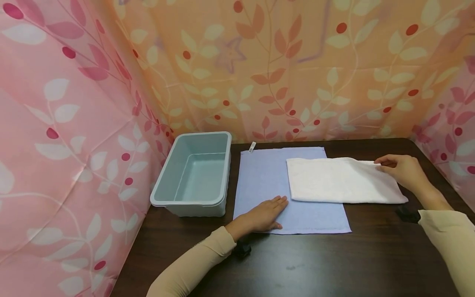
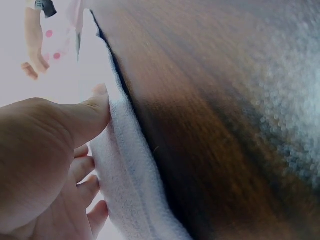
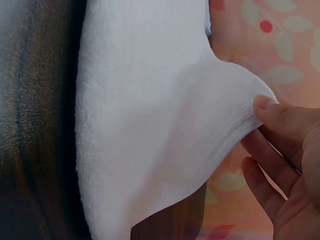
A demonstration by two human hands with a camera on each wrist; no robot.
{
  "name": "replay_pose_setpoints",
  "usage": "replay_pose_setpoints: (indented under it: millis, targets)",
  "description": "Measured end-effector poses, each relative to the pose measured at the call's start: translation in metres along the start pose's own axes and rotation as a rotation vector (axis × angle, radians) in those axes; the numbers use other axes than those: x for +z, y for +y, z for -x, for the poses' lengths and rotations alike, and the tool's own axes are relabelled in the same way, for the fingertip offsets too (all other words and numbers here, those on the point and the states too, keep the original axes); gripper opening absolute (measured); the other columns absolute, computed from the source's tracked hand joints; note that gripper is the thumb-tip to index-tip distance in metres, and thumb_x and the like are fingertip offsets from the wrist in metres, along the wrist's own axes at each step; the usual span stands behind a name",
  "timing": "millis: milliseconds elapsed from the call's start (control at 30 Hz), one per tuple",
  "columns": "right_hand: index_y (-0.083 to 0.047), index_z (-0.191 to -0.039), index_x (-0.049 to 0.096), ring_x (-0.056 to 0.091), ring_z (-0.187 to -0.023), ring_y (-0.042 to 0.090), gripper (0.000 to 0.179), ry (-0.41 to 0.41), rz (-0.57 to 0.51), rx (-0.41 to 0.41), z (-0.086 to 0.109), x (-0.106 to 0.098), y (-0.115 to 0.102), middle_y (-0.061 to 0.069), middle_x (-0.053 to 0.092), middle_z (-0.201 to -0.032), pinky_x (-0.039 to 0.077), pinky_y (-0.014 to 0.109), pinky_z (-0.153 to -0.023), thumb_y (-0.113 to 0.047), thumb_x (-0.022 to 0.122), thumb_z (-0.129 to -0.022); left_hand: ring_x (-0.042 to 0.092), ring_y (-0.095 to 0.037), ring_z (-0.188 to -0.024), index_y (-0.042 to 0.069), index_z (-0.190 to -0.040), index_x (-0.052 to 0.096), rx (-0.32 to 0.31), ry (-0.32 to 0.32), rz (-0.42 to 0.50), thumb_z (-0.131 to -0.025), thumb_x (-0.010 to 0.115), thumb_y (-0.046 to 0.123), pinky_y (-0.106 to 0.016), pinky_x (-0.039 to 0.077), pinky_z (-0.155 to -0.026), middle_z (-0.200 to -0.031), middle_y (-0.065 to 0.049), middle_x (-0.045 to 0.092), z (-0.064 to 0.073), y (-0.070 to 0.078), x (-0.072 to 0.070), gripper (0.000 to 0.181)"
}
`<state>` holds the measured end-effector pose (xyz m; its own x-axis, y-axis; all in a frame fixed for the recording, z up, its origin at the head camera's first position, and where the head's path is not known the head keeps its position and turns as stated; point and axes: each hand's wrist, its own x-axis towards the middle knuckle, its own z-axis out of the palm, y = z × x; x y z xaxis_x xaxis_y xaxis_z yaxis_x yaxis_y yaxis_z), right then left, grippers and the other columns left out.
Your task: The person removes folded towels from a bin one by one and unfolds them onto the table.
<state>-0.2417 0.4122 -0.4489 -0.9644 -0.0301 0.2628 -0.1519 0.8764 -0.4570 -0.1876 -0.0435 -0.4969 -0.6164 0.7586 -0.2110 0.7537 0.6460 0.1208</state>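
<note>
A light blue towel [image 1: 259,177] lies spread on the dark table. Over its right part, and out onto the wood, lies a folded white towel [image 1: 334,181]. My left hand [image 1: 264,215] rests flat on the blue towel near its front left, fingers stretched beside the white towel's left end. In the left wrist view, the thumb [image 2: 82,117] lies along the towel's edge. My right hand [image 1: 404,171] pinches the far right corner of the white towel between thumb and fingers. That corner is pulled up off the table in the right wrist view, where the white towel [image 3: 145,110] slopes toward the fingertips.
A grey-blue plastic basin [image 1: 191,203] stands left of the towels, with nothing seen inside. From the blue towel's far edge sticks a small white label [image 1: 252,147]. Patterned curtains [image 1: 259,70] hang behind the table [image 1: 297,264] and at both sides.
</note>
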Motion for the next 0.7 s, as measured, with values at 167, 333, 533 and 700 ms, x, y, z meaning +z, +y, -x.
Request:
replay_pose_setpoints:
  millis: [167,333,533,700]
  targets:
    - [-0.008,-0.101,0.077,0.043,-0.063,-0.005,0.017,0.001,0.006,-0.01,0.01,-0.005,-0.011,0.024,0.074,-0.095,0.036,0.022,-0.053,-0.017,0.076,-0.087,0.019,-0.02,-0.156,0.008,-0.158,0.021,-0.002,0.0,0.007,-0.097,0.059,0.042,-0.033,0.025,-0.125,-0.167,-0.006,0.02,0.001,0.0,-0.001,0.08]
    - [-0.01,-0.098,0.078,0.042,-0.065,-0.006,0.014,-0.004,0.004,-0.028,0.019,-0.008,-0.019,0.022,0.075,-0.094,0.033,0.019,-0.056,-0.015,0.077,-0.086,0.02,-0.021,-0.155,0.009,-0.159,0.018,0.003,0.009,0.021,-0.097,0.06,0.04,-0.034,0.025,-0.125,-0.167,-0.006,0.02,0.001,-0.001,0.001,0.081]
    - [-0.012,-0.097,0.079,0.041,-0.072,-0.021,0.013,-0.019,-0.016,-0.048,0.028,-0.011,-0.029,0.023,0.075,-0.096,0.034,0.008,-0.061,-0.017,0.078,-0.085,0.019,-0.02,-0.156,0.012,-0.159,0.019,-0.001,0.001,0.03,-0.097,0.06,0.04,-0.034,0.025,-0.125,-0.167,-0.005,0.019,0.0,0.0,0.001,0.08]
    - [-0.011,-0.097,0.08,0.045,-0.07,-0.018,0.015,-0.031,-0.042,-0.037,0.039,-0.015,-0.04,0.015,0.077,-0.09,0.035,0.006,-0.06,-0.019,0.08,-0.083,0.018,-0.02,-0.156,0.01,-0.159,0.019,-0.002,-0.01,0.018,-0.097,0.059,0.042,-0.033,0.024,-0.126,-0.167,-0.005,0.018,0.0,0.0,0.0,0.081]
